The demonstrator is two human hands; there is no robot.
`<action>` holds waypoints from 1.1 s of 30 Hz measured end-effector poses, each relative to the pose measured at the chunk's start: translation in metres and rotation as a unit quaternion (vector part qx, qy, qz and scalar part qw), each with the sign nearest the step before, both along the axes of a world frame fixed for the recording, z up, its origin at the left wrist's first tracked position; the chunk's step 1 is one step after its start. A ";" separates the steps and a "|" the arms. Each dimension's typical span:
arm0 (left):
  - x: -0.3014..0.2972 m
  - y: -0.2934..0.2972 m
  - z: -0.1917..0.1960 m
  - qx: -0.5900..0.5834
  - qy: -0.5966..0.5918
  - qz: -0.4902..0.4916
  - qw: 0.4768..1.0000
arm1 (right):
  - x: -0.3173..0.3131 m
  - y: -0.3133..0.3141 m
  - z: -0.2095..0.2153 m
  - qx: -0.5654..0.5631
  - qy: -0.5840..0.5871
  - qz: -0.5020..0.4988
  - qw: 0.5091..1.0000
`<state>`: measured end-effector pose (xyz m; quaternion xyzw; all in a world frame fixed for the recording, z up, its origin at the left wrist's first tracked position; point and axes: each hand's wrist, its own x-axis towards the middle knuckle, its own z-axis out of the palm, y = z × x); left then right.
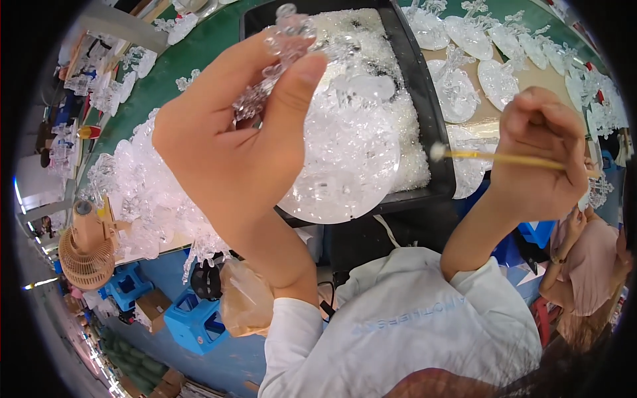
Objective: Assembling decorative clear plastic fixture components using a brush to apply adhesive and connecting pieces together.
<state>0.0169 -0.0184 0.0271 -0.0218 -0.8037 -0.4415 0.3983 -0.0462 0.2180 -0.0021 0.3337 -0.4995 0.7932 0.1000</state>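
My left hand (pixel 232 132) pinches a clear, knobbly plastic ornament (pixel 290 33) between thumb and fingers, over a black tray (pixel 438 132). A round whitish disc (pixel 345 156) with clear bumps and glitter shows just beyond the hand; it looks like the ornament's base, though the hand hides the join. White glittery flakes (pixel 408 159) fill much of the tray. To the right, the curled fingers of my right hand (pixel 537 156) hold a thin yellow-handled brush (pixel 494 158). Its pale tip points left toward the disc, apart from it and blurred by motion.
Clear ornaments on round bases (pixel 458 89) stand in rows at the right. Heaped clear ornaments (pixel 149 192) lie on the green table (pixel 215 43) at left. A beige fan (pixel 86 249) stands by the left edge; blue stools (pixel 194 325) are below. Another person (pixel 587 265) sits at right.
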 end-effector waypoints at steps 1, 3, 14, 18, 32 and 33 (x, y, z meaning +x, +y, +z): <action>-0.006 0.002 -0.006 0.002 -0.001 -0.011 1.000 | 0.006 -0.024 0.006 -0.096 -0.070 -0.134 0.984; -0.007 0.000 -0.006 0.061 0.013 -0.042 0.997 | 0.004 -0.028 -0.001 -0.192 -0.140 -0.261 0.936; -0.001 0.001 -0.006 0.130 0.004 -0.079 0.988 | 0.002 -0.024 -0.049 -0.268 -0.152 0.135 0.942; 0.000 0.004 -0.008 0.138 -0.005 -0.073 0.988 | 0.005 -0.022 -0.057 -0.167 -0.058 0.157 0.972; -0.005 0.013 -0.019 0.143 0.056 -0.097 0.983 | 0.019 -0.035 -0.056 -0.052 0.066 0.033 0.996; -0.007 0.013 -0.022 0.143 0.085 -0.107 0.980 | 0.019 -0.035 -0.056 -0.030 0.103 0.021 0.994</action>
